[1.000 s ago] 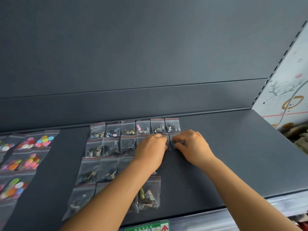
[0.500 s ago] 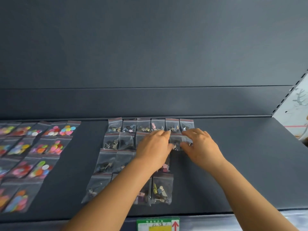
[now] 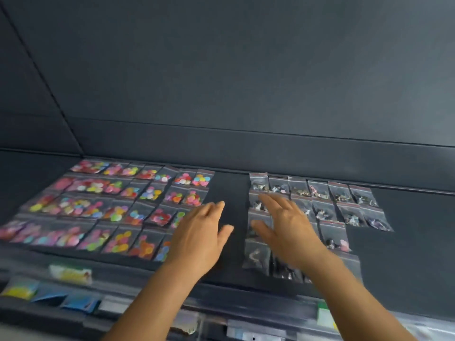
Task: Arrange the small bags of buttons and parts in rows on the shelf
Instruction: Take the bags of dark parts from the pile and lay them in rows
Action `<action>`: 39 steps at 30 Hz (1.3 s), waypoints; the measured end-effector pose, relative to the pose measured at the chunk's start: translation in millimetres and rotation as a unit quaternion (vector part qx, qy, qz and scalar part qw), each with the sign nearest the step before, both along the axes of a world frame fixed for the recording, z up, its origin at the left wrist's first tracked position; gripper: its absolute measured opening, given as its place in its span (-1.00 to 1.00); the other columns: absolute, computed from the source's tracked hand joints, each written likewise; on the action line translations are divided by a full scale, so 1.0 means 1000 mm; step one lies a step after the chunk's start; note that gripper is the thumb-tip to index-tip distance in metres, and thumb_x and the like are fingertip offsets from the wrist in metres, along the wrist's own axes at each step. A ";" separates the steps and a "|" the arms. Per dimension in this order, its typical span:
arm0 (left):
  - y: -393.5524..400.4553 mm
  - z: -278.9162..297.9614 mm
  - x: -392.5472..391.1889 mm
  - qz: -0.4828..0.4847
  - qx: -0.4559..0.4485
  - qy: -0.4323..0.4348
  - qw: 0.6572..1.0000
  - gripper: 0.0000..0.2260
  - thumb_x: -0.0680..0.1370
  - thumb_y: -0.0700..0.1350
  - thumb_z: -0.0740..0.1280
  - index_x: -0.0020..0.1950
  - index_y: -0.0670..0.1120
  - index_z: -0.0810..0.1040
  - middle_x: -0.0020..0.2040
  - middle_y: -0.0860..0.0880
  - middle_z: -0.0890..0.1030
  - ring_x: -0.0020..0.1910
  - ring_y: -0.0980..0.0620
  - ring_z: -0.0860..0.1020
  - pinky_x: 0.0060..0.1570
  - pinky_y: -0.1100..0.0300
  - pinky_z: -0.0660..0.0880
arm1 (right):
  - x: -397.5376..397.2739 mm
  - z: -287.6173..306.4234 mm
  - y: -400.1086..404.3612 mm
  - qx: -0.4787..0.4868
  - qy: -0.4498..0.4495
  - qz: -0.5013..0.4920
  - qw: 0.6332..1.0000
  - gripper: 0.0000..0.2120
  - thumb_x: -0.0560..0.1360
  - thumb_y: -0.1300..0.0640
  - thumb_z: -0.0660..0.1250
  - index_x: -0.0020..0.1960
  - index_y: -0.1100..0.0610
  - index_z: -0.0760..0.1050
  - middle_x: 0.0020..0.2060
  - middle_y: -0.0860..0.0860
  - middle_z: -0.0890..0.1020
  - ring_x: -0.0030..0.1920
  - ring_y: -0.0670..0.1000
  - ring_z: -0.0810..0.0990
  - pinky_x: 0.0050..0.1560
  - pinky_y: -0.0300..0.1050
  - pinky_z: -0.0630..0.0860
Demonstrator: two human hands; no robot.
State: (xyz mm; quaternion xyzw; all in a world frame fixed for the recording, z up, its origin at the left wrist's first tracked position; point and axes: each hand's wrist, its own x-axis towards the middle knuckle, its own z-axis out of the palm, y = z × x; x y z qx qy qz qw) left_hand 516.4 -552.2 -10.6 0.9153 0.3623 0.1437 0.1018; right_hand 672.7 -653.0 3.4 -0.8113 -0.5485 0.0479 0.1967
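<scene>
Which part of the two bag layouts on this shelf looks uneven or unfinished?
The metal-part bags form an uneven block: the back rows run further right than the front ones, leaving a stepped right edge. The button bags lie in fuller rows. Blur hides finer detail.

A dark grey back panel (image 3: 246, 70) rises behind the shelf (image 3: 406, 254), with a seam running across low down. Blurred labels (image 3: 70, 274) line the shelf's front edge. Light is even, dim.
</scene>
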 end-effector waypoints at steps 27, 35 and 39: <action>0.152 0.003 -0.374 0.259 0.020 -0.001 0.966 -0.49 0.60 0.12 0.14 0.51 -0.02 0.17 0.42 -0.03 0.36 0.39 -0.02 0.28 0.35 0.12 0.23 | -0.358 -0.007 0.239 -0.025 0.013 0.245 0.969 -0.42 0.54 -0.15 0.17 0.49 0.01 0.14 0.47 0.01 0.25 0.47 0.06 0.17 0.48 0.05 0.08; 0.251 0.004 -0.437 0.285 0.029 0.012 0.958 -0.49 0.60 0.11 0.15 0.51 -0.03 0.16 0.41 -0.04 0.36 0.39 -0.03 0.28 0.36 0.13 0.22 | -0.423 -0.007 0.353 -0.022 0.022 0.286 0.958 -0.42 0.55 -0.16 0.17 0.49 0.04 0.16 0.46 -0.02 0.27 0.46 0.04 0.19 0.46 0.03 0.15; 0.310 0.006 -0.462 0.295 0.017 0.009 0.955 -0.48 0.60 0.11 0.15 0.51 -0.02 0.16 0.42 -0.04 0.36 0.39 -0.02 0.30 0.36 0.13 0.24 | -0.444 -0.001 0.414 -0.031 0.020 0.296 0.954 -0.41 0.55 -0.18 0.15 0.50 0.03 0.14 0.47 -0.03 0.25 0.47 0.04 0.17 0.46 0.01 0.13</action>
